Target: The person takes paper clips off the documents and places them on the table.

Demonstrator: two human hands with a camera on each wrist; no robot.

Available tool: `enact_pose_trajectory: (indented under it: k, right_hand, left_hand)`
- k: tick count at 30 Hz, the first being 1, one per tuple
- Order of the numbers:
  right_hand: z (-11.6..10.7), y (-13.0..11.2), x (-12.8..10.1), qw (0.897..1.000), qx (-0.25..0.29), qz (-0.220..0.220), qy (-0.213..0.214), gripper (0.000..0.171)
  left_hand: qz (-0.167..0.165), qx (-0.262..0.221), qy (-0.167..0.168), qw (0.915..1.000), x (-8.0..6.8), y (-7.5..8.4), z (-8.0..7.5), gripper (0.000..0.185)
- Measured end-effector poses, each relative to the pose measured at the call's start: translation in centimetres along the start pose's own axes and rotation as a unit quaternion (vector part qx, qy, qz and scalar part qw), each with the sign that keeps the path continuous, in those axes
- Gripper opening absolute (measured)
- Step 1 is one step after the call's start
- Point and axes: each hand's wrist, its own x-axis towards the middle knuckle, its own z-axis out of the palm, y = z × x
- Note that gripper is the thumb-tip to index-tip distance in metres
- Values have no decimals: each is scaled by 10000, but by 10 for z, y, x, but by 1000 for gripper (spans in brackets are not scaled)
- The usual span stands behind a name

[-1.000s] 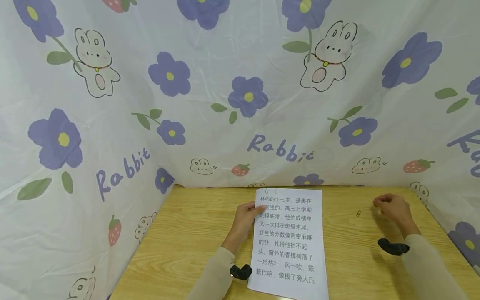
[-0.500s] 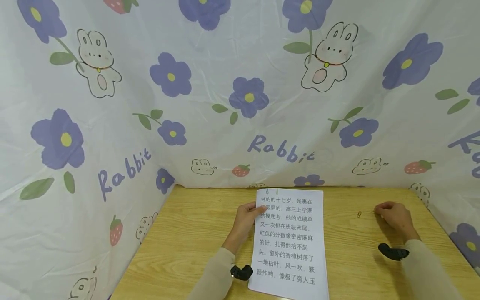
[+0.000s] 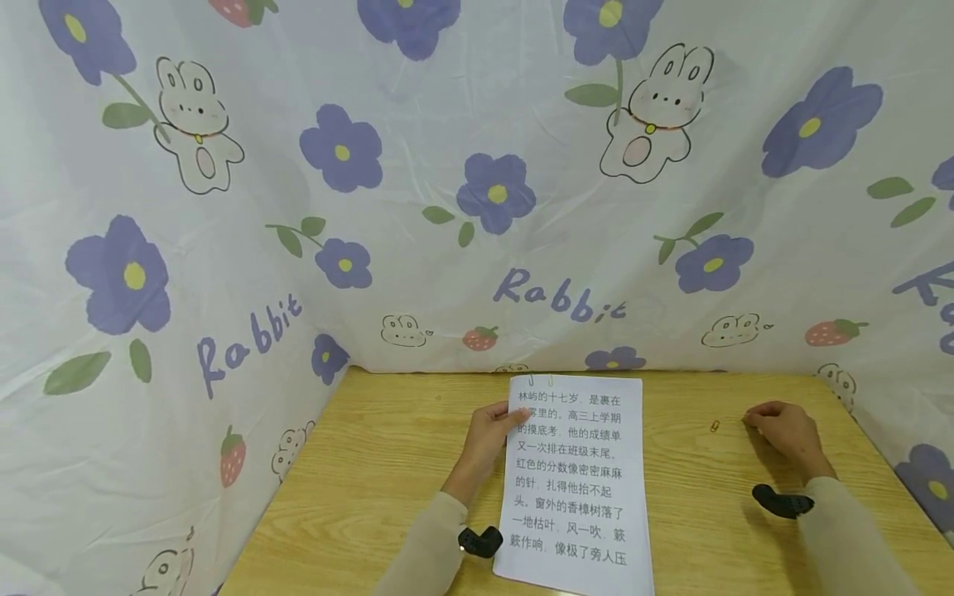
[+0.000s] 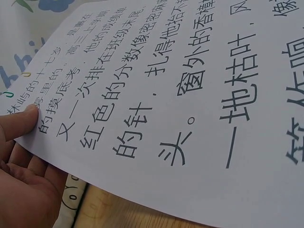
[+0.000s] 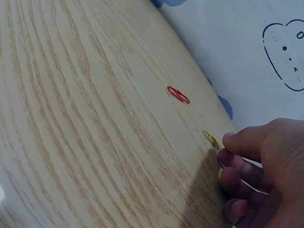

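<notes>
My left hand [image 3: 488,434] holds the left edge of a printed sheet of paper [image 3: 574,488], thumb on the front and fingers behind. Along the sheet's top edge sit a green paper clip [image 4: 9,94] and a yellow one [image 4: 26,74]. My right hand [image 3: 786,430] is low over the table at the right. In the right wrist view its thumb and index fingertips pinch the end of another yellow paper clip [image 5: 211,139]; the other fingers are curled. A red paper clip [image 5: 178,95] lies on the wood a short way from it.
The wood-grain table [image 3: 387,463] ends at a white curtain [image 3: 417,265] printed with rabbits and purple flowers, at the back and sides. A black wrist strap piece [image 3: 480,542] is on the left sleeve, and another [image 3: 782,502] on the right.
My right hand has come down slightly to the table, its fingertips at the yellow clip. The left hand and the sheet have stayed in place.
</notes>
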Motion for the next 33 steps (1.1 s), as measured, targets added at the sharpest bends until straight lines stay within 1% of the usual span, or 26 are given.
enact_pose_trajectory:
  k: [6, 10, 15, 20, 24, 30, 33]
  right_hand:
    - [1, -1, 0, 10000, -34, 15, 41, 42]
    - [1, -6, -2, 9996, -79, -258, 0, 44]
    - [4, -25, -2, 9975, 133, -676, -154, 45]
    - [9, -49, 0, 9948, 194, -996, -62, 44]
    - [11, -75, -2, 9913, 183, -1302, 33, 41]
    - [14, -116, -8, 9818, 134, -1889, 160, 32]
    - [14, -136, -14, 9781, 211, -2063, 158, 29]
  left_hand:
    - [48, -10, -52, 10000, 1, 0, 0, 40]
    - [48, -8, -43, 10000, 0, 1, 0, 39]
    - [35, 10, -17, 10000, -1, -1, 0, 39]
    - [52, 55, 16, 10000, -1, 0, 0, 38]
    - [-4, 69, 22, 10000, 0, -1, -1, 38]
    - [21, 40, 0, 10000, 0, -2, -1, 37]
    - [32, 36, -9, 10000, 1, -2, 0, 37]
